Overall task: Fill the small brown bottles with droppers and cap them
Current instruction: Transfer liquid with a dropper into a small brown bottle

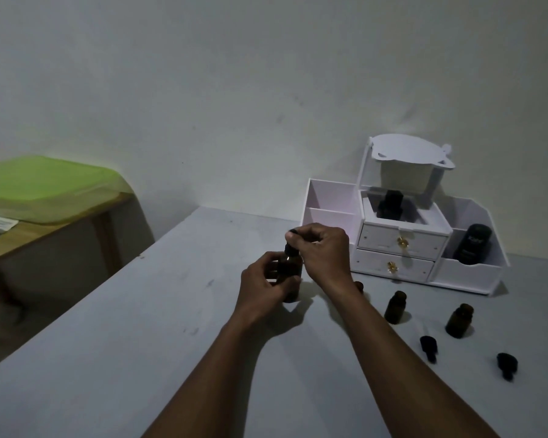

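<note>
**Drawing from stock bottle: spill risks**

At frame centre my left hand (263, 279) wraps the amber stock bottle (290, 279), which is low over the grey table (140, 343). I cannot tell if its base touches. My right hand (321, 248) pinches the black dropper bulb (293, 232) at the bottle's neck. The liquid level is too dark to read.

Risks (my judgement):
- Squeezing the bulb in transit would drip on the table.
- The small brown bottles (395, 307) at lower right stand uncapped and look light. A knock from the pipette tip or my forearm could topple them.
- A third bottle (359, 285) sits half hidden behind that forearm.
- Two dropper caps (428, 344) lie loose on their sides and may roll.

Materials: the bottles look like smooth glass, cylindrical and shouldered. The bulbs are matte and rubbery. The table is flat and scuffed.
</note>
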